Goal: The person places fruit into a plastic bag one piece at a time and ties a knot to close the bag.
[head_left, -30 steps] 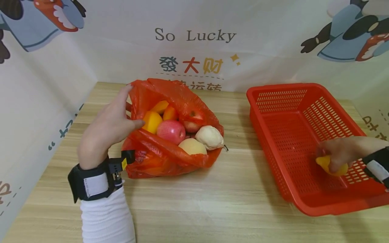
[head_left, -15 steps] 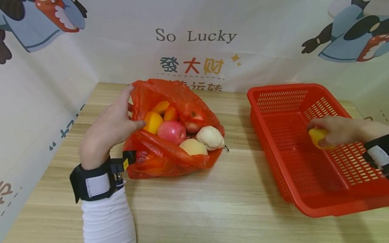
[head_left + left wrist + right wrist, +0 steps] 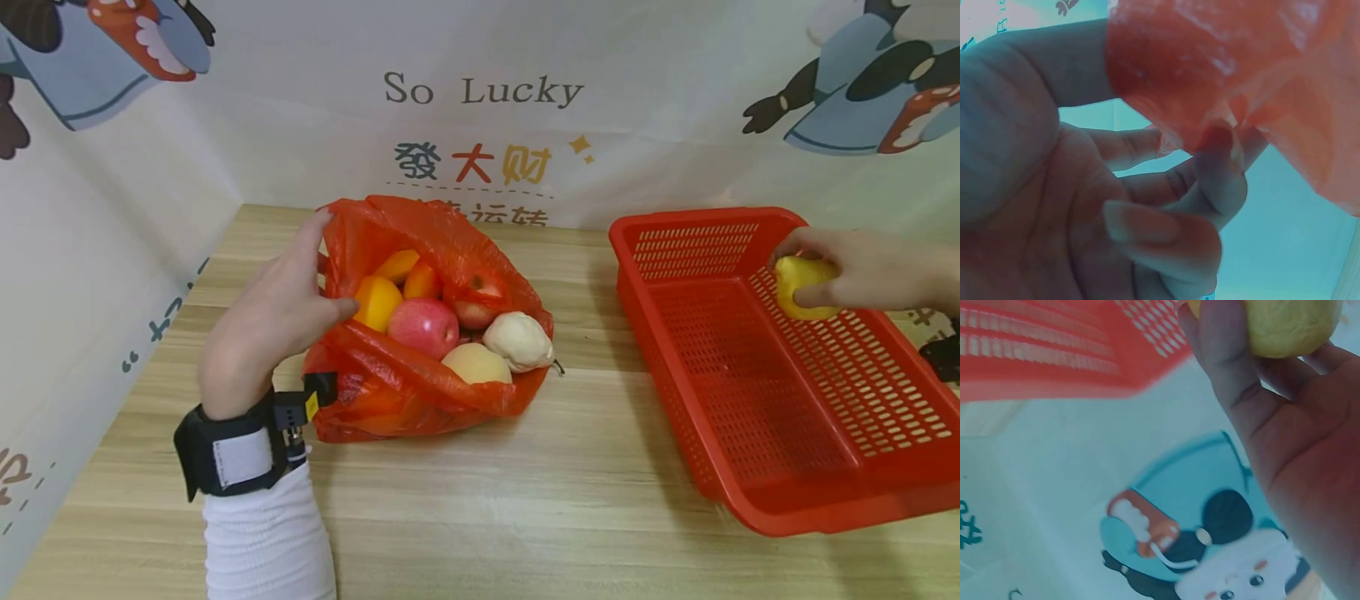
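Note:
My left hand (image 3: 262, 308) holds the rim of a red plastic bag (image 3: 382, 412); in the left wrist view its fingers curl round the plastic (image 3: 1172, 69). Inside the bag's mouth lie a pink apple (image 3: 422, 327), a red one behind it (image 3: 474, 312), a pale yellow round fruit (image 3: 477, 364), a creamy-white lumpy piece (image 3: 517, 340) and several yellow and orange pieces. Above the right side of a red basket (image 3: 660, 358), my right hand (image 3: 862, 267) grips a yellow fruit (image 3: 789, 283). In the right wrist view, fingers partly cover that fruit (image 3: 1291, 328).
The basket stands on the right of the wooden table (image 3: 540, 500). Its slatted floor (image 3: 720, 375) shows with nothing on it. A white printed backdrop (image 3: 480, 50) rises behind and at both sides. A dark stem (image 3: 558, 365) pokes from the bag's right edge.
My right hand has moved away from me and lifted the yellow fruit from low in the basket to above its right rim. The left hand and bag have hardly moved.

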Available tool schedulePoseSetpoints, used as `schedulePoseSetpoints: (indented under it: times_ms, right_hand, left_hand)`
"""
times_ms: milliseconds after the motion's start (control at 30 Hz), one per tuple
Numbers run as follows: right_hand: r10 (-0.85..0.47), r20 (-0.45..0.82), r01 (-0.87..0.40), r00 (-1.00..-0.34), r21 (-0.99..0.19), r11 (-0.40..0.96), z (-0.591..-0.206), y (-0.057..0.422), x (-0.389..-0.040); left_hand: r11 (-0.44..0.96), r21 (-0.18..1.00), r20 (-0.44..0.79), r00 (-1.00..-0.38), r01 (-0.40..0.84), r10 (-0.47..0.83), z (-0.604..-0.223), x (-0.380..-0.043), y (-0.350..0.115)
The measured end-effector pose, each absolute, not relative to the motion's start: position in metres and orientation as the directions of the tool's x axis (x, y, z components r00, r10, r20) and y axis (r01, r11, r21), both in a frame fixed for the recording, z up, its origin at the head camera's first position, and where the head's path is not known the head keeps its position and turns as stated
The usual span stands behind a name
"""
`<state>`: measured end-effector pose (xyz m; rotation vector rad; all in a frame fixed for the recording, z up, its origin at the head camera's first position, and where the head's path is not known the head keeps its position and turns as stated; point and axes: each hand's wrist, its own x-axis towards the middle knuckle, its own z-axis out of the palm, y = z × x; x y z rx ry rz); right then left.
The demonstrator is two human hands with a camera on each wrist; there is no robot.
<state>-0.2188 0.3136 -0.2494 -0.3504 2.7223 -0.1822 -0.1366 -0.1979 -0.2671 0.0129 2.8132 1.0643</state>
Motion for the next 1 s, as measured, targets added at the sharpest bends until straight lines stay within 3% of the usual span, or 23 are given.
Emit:
schedulePoseSetpoints:
  times_ms: [333, 567, 833, 1000]
  right_hand:
    - [-0.341, -0.233, -0.318, -0.911, -0.129, 0.939, -0.217, 0.287, -0.226]
    - [-0.448, -0.136, -0.426, -0.884, -0.163, 0.890, -0.205, 0.248, -0.230]
    - [-0.513, -0.124, -0.499, -0.849, -0.129, 0.857, -0.193, 0.198, -0.231]
    - [-0.539, -0.121, -0.517, -0.834, -0.170, 0.839, -0.191, 0.177, -0.227]
  left_hand:
    - [0.750, 0.661, -0.117, -0.991, -0.033, 0.059, -0.267, -0.136, -0.197]
    - [0.750, 0.661, -0.115, -0.991, -0.029, 0.062, -0.267, -0.136, -0.197]
    - [0.746, 0.665, -0.110, -0.992, -0.024, 0.066, -0.268, -0.136, -0.198]
    - [0.745, 0.666, -0.108, -0.992, -0.024, 0.065, -0.267, -0.136, -0.197]
